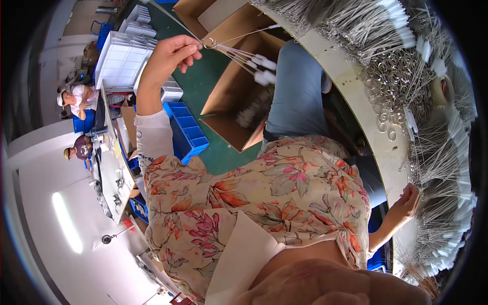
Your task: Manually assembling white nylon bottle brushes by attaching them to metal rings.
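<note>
Fanning out from a small metal ring (209,43), several thin wires w/ white tips (264,62) are held up at upper L, over the floor side, well apart from the desk (351,81). The ring is pinched btwn thumb & forefinger of the L hand (175,53), other fingers curled in; most wires are bunched tog., one is splayed off higher up. Below the tips, an open cardboard box (226,133) is seen on the green floor (216,152), w/ whitish bristly bits (254,109) lying inside, too blurred to make out. The R hand (405,204) is placed at the desk's edge, fingers loosely bent, nr the lower wire heap (432,162); whether anything's gripped there can't be told. On the desk, a pile of metal rings (389,81) is set btwn that heap & an upper wire heap (345,30), w/ a few loose rings (391,135) strayed nr the pile's lower end. A blue crate (185,127) is parked to the L, just beside the L forearm; stacked white crates (122,58) are seen farther back, & two co-workers (79,99) are visible at far L.
</note>
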Action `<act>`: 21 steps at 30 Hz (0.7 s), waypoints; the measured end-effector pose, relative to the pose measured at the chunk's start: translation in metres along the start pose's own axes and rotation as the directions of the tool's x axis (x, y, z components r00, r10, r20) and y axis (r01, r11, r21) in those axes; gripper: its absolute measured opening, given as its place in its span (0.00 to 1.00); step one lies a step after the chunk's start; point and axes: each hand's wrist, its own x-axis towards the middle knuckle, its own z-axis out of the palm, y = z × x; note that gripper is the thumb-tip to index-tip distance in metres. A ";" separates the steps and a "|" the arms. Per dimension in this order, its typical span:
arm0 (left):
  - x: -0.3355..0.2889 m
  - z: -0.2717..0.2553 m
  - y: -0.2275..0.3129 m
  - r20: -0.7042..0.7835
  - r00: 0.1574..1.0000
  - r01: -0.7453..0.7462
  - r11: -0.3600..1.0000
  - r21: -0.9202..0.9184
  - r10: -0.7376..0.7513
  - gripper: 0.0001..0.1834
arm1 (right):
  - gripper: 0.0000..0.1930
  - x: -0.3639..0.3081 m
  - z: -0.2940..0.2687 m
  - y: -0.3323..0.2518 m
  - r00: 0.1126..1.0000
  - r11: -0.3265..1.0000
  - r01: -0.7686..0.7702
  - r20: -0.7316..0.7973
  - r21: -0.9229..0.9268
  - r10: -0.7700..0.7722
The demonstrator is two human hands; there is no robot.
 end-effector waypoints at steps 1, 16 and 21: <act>-0.002 0.003 0.002 0.007 1.000 -0.014 1.000 0.012 0.013 0.08 | 0.04 0.006 -0.001 -0.008 1.000 0.985 -0.005 0.003 0.172 0.005; -0.064 0.015 0.041 -0.212 0.955 -0.224 0.972 -0.068 0.205 0.08 | 0.07 0.085 0.000 -0.264 0.645 0.206 0.126 0.077 0.970 -0.760; -0.083 0.019 0.047 -0.198 0.950 -0.273 0.952 -0.137 0.243 0.09 | 0.11 0.083 0.016 -0.315 0.510 0.128 -0.083 0.153 0.988 -0.847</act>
